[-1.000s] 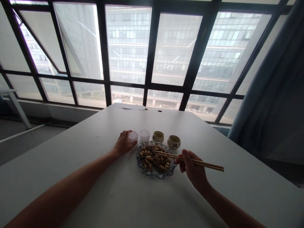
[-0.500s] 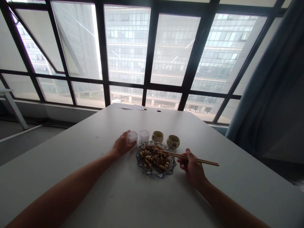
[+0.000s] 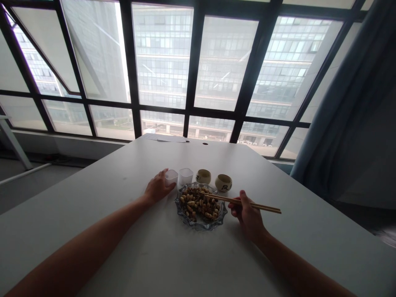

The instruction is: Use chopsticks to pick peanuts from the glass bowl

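Note:
My right hand [image 3: 249, 213] is closed around a pair of wooden chopsticks [image 3: 256, 205]. Their tips reach into the nuts [image 3: 198, 203], some of which look like peanuts and pistachios, in a scalloped glass bowl [image 3: 210, 226]. Whether the tips pinch a nut is too small to tell. My left hand [image 3: 157, 187] grips a small translucent plastic cup [image 3: 171, 177] from its left side, thumb in front and fingers behind. A second translucent cup [image 3: 186, 176] stands just right of it. Two cream-coloured cups with dark characters, one [image 3: 203, 177] behind the bowl and another [image 3: 223, 182] to its right, complete the row.
All of this stands on a white table [image 3: 148, 251]. Sheets of paper [image 3: 165, 138] lie at its far end, near a dark round hole [image 3: 205, 143]. Large windows rise beyond, and a blue-grey curtain [image 3: 328, 103] hangs at the right.
The whole view has shifted slightly, so everything sits a little further left and up. Both hands keep their grips, and the chopstick tips stay among the nuts.

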A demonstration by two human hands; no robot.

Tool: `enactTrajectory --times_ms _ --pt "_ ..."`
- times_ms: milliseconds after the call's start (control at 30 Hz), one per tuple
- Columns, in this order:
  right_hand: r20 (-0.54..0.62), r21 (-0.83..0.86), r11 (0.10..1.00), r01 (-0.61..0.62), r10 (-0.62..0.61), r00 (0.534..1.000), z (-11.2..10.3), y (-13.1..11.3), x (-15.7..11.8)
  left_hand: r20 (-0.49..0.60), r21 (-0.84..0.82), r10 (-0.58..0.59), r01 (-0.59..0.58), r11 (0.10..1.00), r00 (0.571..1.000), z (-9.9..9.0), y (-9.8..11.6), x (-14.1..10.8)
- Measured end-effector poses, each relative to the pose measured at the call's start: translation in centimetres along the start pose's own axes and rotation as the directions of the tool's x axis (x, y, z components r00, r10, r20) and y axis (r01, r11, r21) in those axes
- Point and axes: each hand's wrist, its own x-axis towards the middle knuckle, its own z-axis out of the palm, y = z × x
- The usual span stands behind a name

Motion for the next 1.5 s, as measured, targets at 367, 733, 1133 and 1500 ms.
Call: enactTrajectory --times_ms 367,733,1133,1500 --pt "0.020 -0.001 1.000 0.030 -0.030 0.999 0.0 -0.1 -0.1 0.023 0.025 0.000 0.000 1.000 1.000 -0.4 0.4 -0.1" --pt "0.011 -0.022 0.999 0.038 -0.038 0.999 -0.2 0.1 0.1 0.013 0.017 -0.001 0.001 1.000 1.000 -0.4 0.4 -0.1" --pt "0.025 -0.058 0.997 0.048 -0.046 0.999 -0.2 0.1 0.0 -0.002 0.014 0.006 -0.006 1.000 1.000 -0.1 0.1 -0.1" --pt "0.232 -0.270 0.853 0.447 -0.393 0.890 0.6 -0.6 -2.3 0.011 0.024 -0.001 0.001 1.000 1.000 -0.4 0.4 -0.1"
